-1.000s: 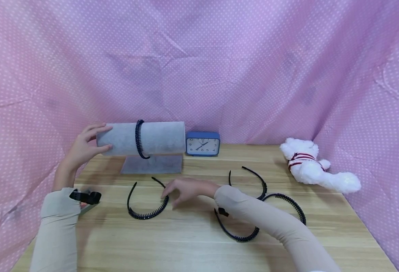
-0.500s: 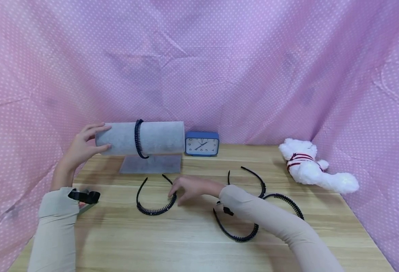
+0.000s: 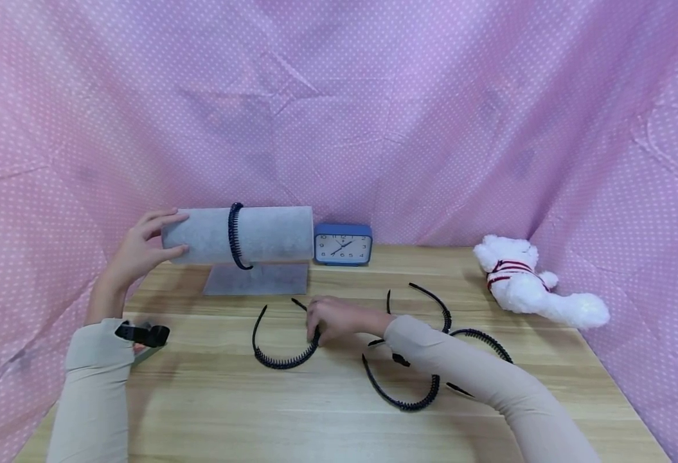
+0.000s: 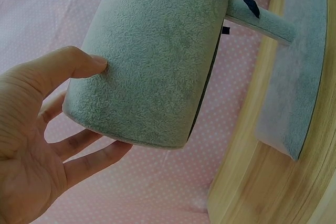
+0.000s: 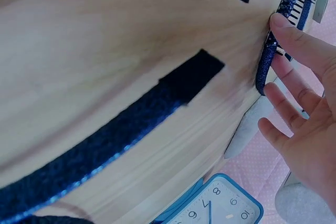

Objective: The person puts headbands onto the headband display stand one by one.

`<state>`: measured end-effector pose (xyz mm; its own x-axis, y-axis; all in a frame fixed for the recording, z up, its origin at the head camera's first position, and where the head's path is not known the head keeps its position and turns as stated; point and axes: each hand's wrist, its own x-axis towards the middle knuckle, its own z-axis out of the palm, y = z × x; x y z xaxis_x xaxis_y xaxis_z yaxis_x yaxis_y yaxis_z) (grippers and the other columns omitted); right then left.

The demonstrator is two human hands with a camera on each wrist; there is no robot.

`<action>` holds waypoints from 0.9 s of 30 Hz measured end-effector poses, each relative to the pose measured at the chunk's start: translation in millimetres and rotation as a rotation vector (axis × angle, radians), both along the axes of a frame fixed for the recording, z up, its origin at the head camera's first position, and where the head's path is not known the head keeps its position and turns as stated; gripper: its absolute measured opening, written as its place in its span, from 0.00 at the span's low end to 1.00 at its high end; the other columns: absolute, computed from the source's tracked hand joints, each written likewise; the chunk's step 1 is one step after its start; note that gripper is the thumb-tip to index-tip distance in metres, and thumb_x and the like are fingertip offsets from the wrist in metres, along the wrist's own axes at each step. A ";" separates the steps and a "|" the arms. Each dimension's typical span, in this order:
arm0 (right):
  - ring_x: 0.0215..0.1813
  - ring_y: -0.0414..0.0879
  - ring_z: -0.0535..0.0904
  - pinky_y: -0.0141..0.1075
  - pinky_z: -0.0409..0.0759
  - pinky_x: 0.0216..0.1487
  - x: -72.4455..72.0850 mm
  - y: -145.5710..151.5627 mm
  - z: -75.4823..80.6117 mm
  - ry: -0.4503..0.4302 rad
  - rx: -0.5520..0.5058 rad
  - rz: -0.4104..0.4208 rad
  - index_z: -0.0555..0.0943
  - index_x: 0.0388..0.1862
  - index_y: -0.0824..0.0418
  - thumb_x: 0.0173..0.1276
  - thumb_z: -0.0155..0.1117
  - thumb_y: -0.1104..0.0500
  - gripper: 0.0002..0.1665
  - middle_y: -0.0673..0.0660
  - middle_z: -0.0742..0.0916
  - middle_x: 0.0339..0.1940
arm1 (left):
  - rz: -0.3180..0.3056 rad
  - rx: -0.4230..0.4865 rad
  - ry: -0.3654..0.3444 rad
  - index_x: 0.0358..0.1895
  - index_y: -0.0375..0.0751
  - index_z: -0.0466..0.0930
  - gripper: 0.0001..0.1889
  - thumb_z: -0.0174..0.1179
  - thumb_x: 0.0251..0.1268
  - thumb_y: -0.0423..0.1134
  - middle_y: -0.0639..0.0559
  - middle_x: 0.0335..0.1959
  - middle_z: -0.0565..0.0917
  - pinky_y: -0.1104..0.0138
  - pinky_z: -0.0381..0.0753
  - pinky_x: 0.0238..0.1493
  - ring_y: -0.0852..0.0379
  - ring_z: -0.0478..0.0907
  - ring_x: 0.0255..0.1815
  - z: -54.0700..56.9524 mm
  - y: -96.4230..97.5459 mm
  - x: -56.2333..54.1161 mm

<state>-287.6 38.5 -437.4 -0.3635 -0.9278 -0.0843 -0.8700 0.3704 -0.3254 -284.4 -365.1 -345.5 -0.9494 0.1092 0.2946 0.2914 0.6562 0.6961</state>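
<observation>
My left hand (image 3: 133, 251) grips the left end of a grey velvet T-bar display stand (image 3: 205, 235), thumb on one side and fingers on the other, as the left wrist view shows. A dark toothed headband (image 3: 234, 236) sits around the middle of its roll. My right hand (image 3: 341, 318) pinches the right side of another black toothed headband (image 3: 281, 364), low over the table in front of the stand. In the right wrist view, thumb and fingertips meet this glittery headband (image 5: 266, 61). My right hand covers part of that band.
Several more dark headbands (image 3: 414, 406) lie at the right, partly under my right forearm. A blue alarm clock (image 3: 343, 247) stands beside the display stand. A white plush toy (image 3: 515, 280) lies at the back right. Pink dotted cloth (image 3: 339, 128) hangs behind the wooden table (image 3: 229, 418).
My right hand has moved right, drawing the headband with it along the table, and its fingers have closed more on the band. The left hand stays on the stand.
</observation>
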 end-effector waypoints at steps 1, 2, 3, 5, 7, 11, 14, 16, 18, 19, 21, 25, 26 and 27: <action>0.57 0.45 0.77 0.34 0.75 0.64 -0.3 1.4 0.2 0.004 -0.001 0.000 0.92 0.43 0.52 0.60 0.79 0.59 0.11 0.49 0.90 0.46 | 0.002 -0.001 0.001 0.74 0.39 0.70 0.33 0.68 0.67 0.33 0.40 0.79 0.59 0.90 0.65 0.48 0.36 0.62 0.69 0.0 -0.4 0.0; 0.57 0.45 0.77 0.34 0.75 0.64 -0.6 2.7 0.5 0.006 -0.001 0.000 0.92 0.43 0.52 0.60 0.79 0.59 0.11 0.49 0.90 0.46 | 0.003 -0.002 0.001 0.74 0.39 0.70 0.33 0.68 0.67 0.33 0.40 0.79 0.59 0.91 0.65 0.48 0.36 0.62 0.69 -0.3 -0.9 -0.4; 0.57 0.45 0.77 0.33 0.75 0.63 -0.6 3.9 0.9 0.007 -0.005 0.001 0.92 0.42 0.52 0.59 0.79 0.59 0.11 0.49 0.90 0.46 | 0.003 -0.002 0.001 0.74 0.39 0.70 0.33 0.68 0.67 0.33 0.40 0.79 0.59 0.91 0.65 0.48 0.37 0.62 0.69 -0.5 -1.4 -0.7; 0.55 0.45 0.77 0.32 0.76 0.61 -1.3 6.9 1.6 0.015 -0.011 0.005 0.92 0.42 0.52 0.59 0.79 0.59 0.11 0.49 0.90 0.46 | 0.003 -0.001 0.000 0.74 0.39 0.69 0.33 0.68 0.66 0.32 0.40 0.79 0.59 0.91 0.65 0.48 0.37 0.62 0.69 -1.3 -2.5 -1.9; 0.54 0.44 0.78 0.31 0.76 0.60 -1.3 10.0 3.4 0.013 -0.020 0.007 0.92 0.41 0.53 0.59 0.79 0.59 0.10 0.49 0.90 0.45 | 0.004 0.001 -0.002 0.74 0.38 0.69 0.33 0.68 0.66 0.32 0.40 0.79 0.59 0.90 0.66 0.48 0.38 0.62 0.69 -2.3 -3.3 -3.0; 0.51 0.43 0.79 0.30 0.77 0.57 -0.9 17.2 7.9 -0.022 -0.041 -0.004 0.92 0.40 0.54 0.59 0.78 0.62 0.09 0.50 0.89 0.44 | 0.009 -0.002 0.000 0.74 0.38 0.70 0.33 0.68 0.66 0.32 0.40 0.79 0.59 0.91 0.66 0.48 0.39 0.62 0.69 -3.5 -4.2 -3.6; 0.49 0.41 0.80 0.30 0.77 0.56 -0.2 22.6 10.9 -0.040 -0.056 -0.024 0.92 0.40 0.54 0.60 0.78 0.61 0.09 0.49 0.89 0.43 | 0.009 -0.002 0.002 0.74 0.38 0.70 0.33 0.68 0.66 0.31 0.41 0.79 0.59 0.91 0.66 0.48 0.39 0.62 0.69 -3.5 -4.0 -3.3; 0.49 0.41 0.80 0.30 0.78 0.56 0.5 25.8 12.0 -0.035 -0.071 -0.040 0.92 0.40 0.53 0.60 0.78 0.60 0.09 0.48 0.88 0.42 | 0.009 -0.005 0.002 0.74 0.38 0.70 0.33 0.68 0.66 0.31 0.40 0.79 0.59 0.91 0.65 0.48 0.38 0.62 0.69 -3.4 -3.9 -3.4; 0.49 0.42 0.81 0.32 0.79 0.57 1.5 28.7 13.2 -0.022 -0.089 -0.051 0.92 0.41 0.53 0.60 0.78 0.59 0.09 0.48 0.88 0.41 | 0.009 -0.004 0.000 0.74 0.38 0.70 0.33 0.68 0.66 0.31 0.40 0.79 0.59 0.92 0.65 0.48 0.37 0.62 0.70 -2.9 -3.8 -3.0; 0.51 0.44 0.82 0.34 0.79 0.59 2.0 30.2 13.7 -0.015 -0.099 -0.057 0.92 0.41 0.53 0.60 0.78 0.59 0.09 0.48 0.88 0.41 | 0.009 -0.003 -0.002 0.74 0.38 0.70 0.33 0.68 0.66 0.31 0.40 0.79 0.59 0.92 0.65 0.47 0.36 0.62 0.70 -2.7 -3.8 -2.7; 0.55 0.47 0.83 0.37 0.79 0.64 2.8 33.2 14.7 -0.006 -0.118 -0.066 0.92 0.41 0.53 0.60 0.78 0.58 0.09 0.48 0.88 0.40 | 0.009 -0.004 -0.004 0.74 0.38 0.70 0.33 0.68 0.66 0.32 0.40 0.79 0.59 0.92 0.64 0.47 0.35 0.61 0.70 -2.4 -3.9 -2.8; 0.59 0.49 0.83 0.40 0.76 0.70 4.0 41.8 16.1 0.004 -0.150 -0.074 0.92 0.41 0.54 0.60 0.77 0.58 0.10 0.49 0.89 0.38 | 0.002 -0.001 -0.006 0.74 0.38 0.69 0.33 0.68 0.66 0.31 0.40 0.79 0.59 0.91 0.64 0.48 0.36 0.61 0.70 -2.5 -3.8 -3.1; 0.57 0.47 0.83 0.39 0.78 0.68 4.1 44.4 16.4 0.005 -0.157 -0.073 0.92 0.41 0.54 0.60 0.77 0.58 0.10 0.49 0.89 0.38 | 0.001 -0.002 -0.005 0.74 0.38 0.69 0.33 0.68 0.66 0.31 0.40 0.79 0.59 0.91 0.64 0.48 0.36 0.61 0.70 -2.7 -3.8 -3.3; 0.55 0.47 0.84 0.38 0.79 0.66 4.5 47.0 17.1 0.003 -0.165 -0.073 0.92 0.41 0.55 0.60 0.77 0.58 0.10 0.50 0.88 0.38 | 0.001 -0.002 -0.004 0.74 0.38 0.70 0.33 0.68 0.66 0.31 0.40 0.79 0.59 0.91 0.64 0.48 0.36 0.61 0.70 -2.5 -4.0 -3.0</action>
